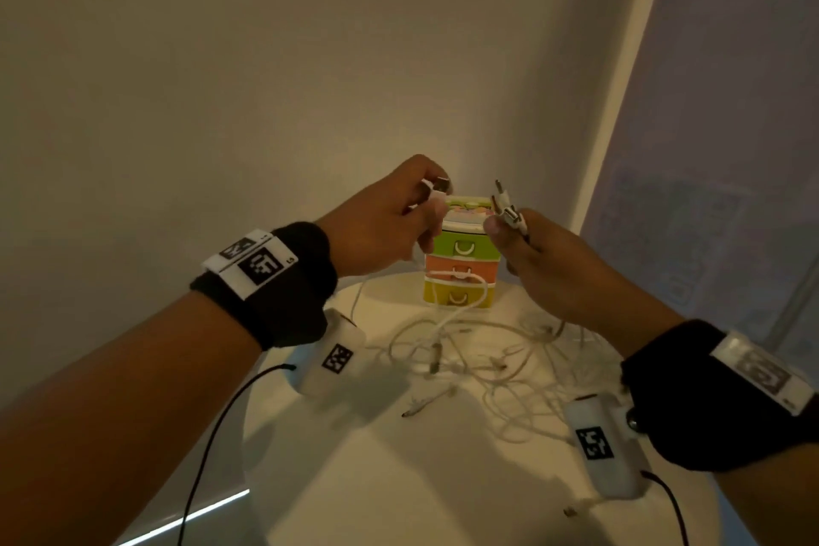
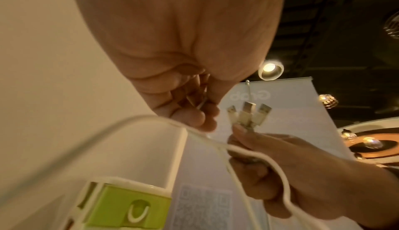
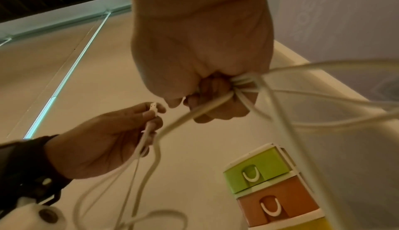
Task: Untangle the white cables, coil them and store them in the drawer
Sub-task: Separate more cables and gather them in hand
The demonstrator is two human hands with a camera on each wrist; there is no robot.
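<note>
My left hand (image 1: 416,208) is raised and pinches the plug end of one white cable (image 1: 436,186) between thumb and fingers; the right wrist view shows that plug (image 3: 152,107) in it. Beside it my right hand (image 1: 523,244) grips a bunch of cables with three plugs (image 2: 248,112) fanned out above its fist. The strands run down to a tangled heap of white cables (image 1: 478,355) on the round white table (image 1: 399,479). A small drawer unit (image 1: 461,262) with green, orange and yellow drawers stands behind the hands, all drawers closed. One cable loop hangs across its orange drawer front.
A pale wall is close behind the table, and a grey banner (image 1: 718,191) hangs at the right. Black wires from the wrist cameras trail down past the table edge at left (image 1: 212,434) and right (image 1: 673,505).
</note>
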